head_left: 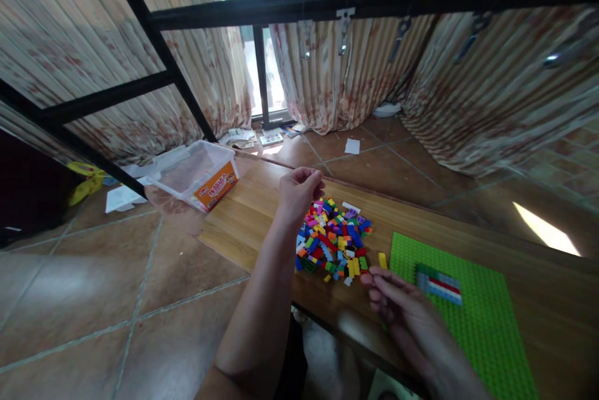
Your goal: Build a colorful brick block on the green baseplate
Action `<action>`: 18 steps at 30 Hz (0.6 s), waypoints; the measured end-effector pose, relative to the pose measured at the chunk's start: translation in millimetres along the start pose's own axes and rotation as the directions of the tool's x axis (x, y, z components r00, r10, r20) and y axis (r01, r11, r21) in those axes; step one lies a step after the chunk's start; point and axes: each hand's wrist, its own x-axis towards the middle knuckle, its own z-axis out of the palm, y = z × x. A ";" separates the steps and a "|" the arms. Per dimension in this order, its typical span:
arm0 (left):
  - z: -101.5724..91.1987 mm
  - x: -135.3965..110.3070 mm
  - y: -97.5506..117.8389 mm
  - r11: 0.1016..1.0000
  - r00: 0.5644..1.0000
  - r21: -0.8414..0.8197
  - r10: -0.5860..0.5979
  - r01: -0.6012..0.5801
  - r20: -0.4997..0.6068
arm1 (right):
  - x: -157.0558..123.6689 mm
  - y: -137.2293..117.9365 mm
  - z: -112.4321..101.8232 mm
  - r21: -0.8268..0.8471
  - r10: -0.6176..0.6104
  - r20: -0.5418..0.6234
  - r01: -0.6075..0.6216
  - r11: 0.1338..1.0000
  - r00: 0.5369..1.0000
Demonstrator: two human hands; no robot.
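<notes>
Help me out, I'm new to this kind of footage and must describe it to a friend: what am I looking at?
There is no machine here, just a person's bare hands. The single picture comes from a camera worn on the head, looking forward and down. On the wooden table lies a colorful pile of toy bricks. To its right is a green baseplate bearing a small striped group of bricks. The left hand is over the pile's far side; the right hand is between pile and baseplate. Whether either holds a brick is too unclear to tell.
</notes>
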 end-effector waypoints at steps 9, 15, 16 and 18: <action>-8.6 1.0 2.9 1.000 1.000 -0.016 -0.001 0.000 -0.023 | 8.7 -0.1 1.6 0.012 0.024 -0.027 -0.024 1.000 0.999; -12.9 2.3 5.5 1.000 0.999 -0.020 -0.010 0.009 -0.045 | 13.5 -1.3 0.8 -0.114 -0.121 -0.061 0.114 0.987 0.991; -13.8 2.7 5.7 1.000 0.999 -0.023 -0.013 0.011 -0.048 | 14.9 -0.8 0.1 -0.168 -0.172 -0.071 0.158 0.973 0.983; -15.6 3.3 5.8 1.000 0.999 -0.030 -0.009 0.008 -0.052 | 17.4 0.5 -0.9 -0.345 -0.277 -0.075 0.236 0.908 0.958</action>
